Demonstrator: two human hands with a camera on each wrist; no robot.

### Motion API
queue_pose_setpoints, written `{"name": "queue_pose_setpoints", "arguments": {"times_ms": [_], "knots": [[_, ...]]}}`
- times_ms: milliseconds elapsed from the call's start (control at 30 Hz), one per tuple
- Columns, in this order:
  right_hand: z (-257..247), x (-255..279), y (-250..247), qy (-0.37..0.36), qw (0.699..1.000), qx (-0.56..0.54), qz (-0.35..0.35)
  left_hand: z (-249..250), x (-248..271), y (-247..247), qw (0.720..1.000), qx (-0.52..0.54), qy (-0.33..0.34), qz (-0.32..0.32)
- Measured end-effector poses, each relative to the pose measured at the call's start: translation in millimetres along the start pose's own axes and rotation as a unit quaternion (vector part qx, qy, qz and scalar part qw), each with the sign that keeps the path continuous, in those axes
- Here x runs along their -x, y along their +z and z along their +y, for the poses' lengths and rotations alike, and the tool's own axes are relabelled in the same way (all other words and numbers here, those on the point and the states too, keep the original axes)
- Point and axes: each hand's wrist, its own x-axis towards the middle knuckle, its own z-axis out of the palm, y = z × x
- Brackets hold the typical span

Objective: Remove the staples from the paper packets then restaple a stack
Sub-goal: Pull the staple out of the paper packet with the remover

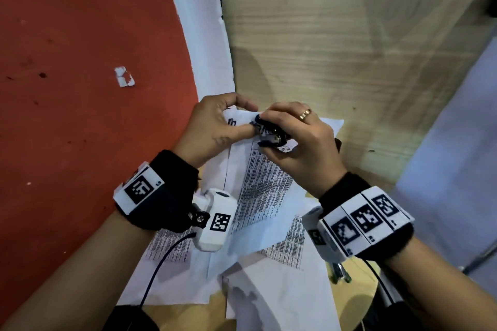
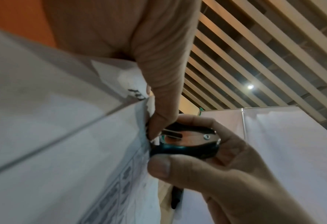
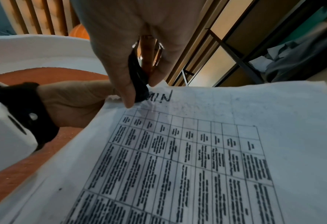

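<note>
A paper packet (image 1: 258, 180) printed with a table is lifted above the desk. My left hand (image 1: 215, 126) pinches its top corner between thumb and fingers, seen from below as the left hand (image 2: 158, 94) against the packet (image 2: 62, 136). My right hand (image 1: 295, 142) grips a black and metal staple remover (image 1: 270, 133) whose claws meet that corner. The staple remover (image 2: 185, 142) sits between the thumb and fingers of the right hand (image 2: 216, 174). In the right wrist view the staple remover (image 3: 139, 78) bites the packet (image 3: 197, 151) at its top edge. The staple itself is hidden.
More loose printed sheets (image 1: 269, 277) lie piled on the wooden desk (image 1: 349, 62) beneath my hands. A red floor (image 1: 80, 88) with a paper scrap (image 1: 124, 76) is on the left. A dark pen-like object (image 1: 341, 274) lies under my right wrist.
</note>
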Motion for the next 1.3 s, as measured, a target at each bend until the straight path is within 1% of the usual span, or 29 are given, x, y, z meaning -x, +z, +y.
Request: {"name": "queue_pose_setpoints", "arguments": {"times_ms": [200, 500, 667, 900, 1133, 1300], "knots": [[-2.7, -4.4, -2.5, -0.014, 1.0, 0.01, -0.022, 1.3, 0.7, -1.9, 1.0, 0.001, 0.001, 0.005], [-6.5, -7.5, -0.8, -0.035, 0.999, 0.021, -0.024, -0.4, 1.7, -1.0, 1.0, -0.012, -0.01, 0.019], [-7.0, -7.8, -0.1, -0.029, 0.998, 0.04, -0.026, 1.1, 2.9, -0.4, 0.999, -0.011, -0.013, 0.029], [-5.9, -9.7, -1.4, -0.032, 0.998, 0.053, -0.021, 3.2, 4.5, -1.8, 1.0, 0.012, -0.012, 0.013], [-3.4, -10.0, -0.9, -0.026, 0.999, 0.041, -0.016, 4.7, 4.5, -4.9, 0.999, 0.029, -0.03, -0.006], [-3.9, -7.4, -2.3, 0.006, 1.0, 0.02, -0.011, 5.5, 4.0, -5.2, 0.992, 0.098, -0.07, -0.037]]}}
